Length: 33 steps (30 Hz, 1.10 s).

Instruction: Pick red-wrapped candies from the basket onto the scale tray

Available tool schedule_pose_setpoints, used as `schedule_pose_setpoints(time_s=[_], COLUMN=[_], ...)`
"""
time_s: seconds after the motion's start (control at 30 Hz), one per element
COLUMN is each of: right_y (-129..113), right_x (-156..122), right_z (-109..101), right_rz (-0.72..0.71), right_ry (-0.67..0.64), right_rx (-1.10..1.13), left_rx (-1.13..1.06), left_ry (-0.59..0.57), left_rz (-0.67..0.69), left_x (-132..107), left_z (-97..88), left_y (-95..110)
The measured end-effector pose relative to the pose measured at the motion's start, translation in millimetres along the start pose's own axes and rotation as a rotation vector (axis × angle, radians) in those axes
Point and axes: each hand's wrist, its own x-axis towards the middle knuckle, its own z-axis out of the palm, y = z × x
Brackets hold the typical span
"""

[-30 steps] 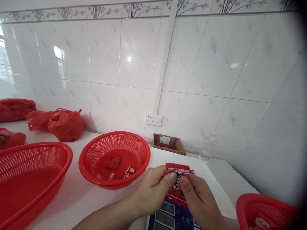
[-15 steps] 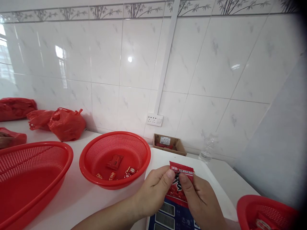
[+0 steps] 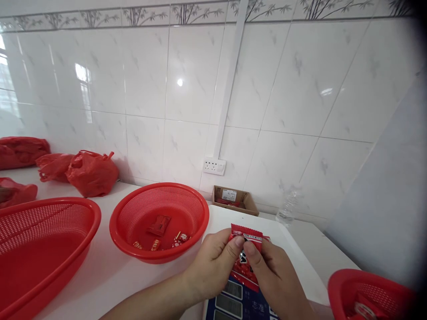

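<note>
Between both hands is a small red snack packet with a serrated top edge and dark lettering outlined in white. My left hand grips its left side, thumb pressed on the front. From the right, my right hand pinches the same packet with the thumb close to the left one. A bit of red wrapper shows behind the right fingers; whether it is a second packet I cannot tell. Beneath the hands lies a weighing scale with a dark blue display panel and a white platform.
A round red basket with several small packets stands left of the scale. Farther left are a larger red basket and red plastic bags. Behind the scale sit a cardboard box and a clear bottle. Another red basket stands right.
Both hands have shifted slightly left with the packet, and its top now tilts more. A piece of red wrapper has come into sight behind the right fingers.
</note>
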Motion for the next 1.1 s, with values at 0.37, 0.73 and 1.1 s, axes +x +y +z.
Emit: schedule_pose_setpoints(time_s=[0.37,0.73,1.1], right_y=[15.9,6.0,-0.5], right_x=[1.9,1.5,3.2], right_z=[-1.4,-1.6,-5.5], right_rz=[-0.077,0.108,-0.049], right_ry=[0.104,0.11,0.133], right_rx=[-0.159,0.003,-0.135], left_rx=[-0.018,0.102,0.081], left_ry=[0.006,-0.025,-0.094], left_rz=[-0.058,-0.1,-0.075], left_x=[-1.4,-1.5,-1.4], left_z=[-0.6,-0.7,-0.6], left_y=[-7.2,-10.9,-9.9])
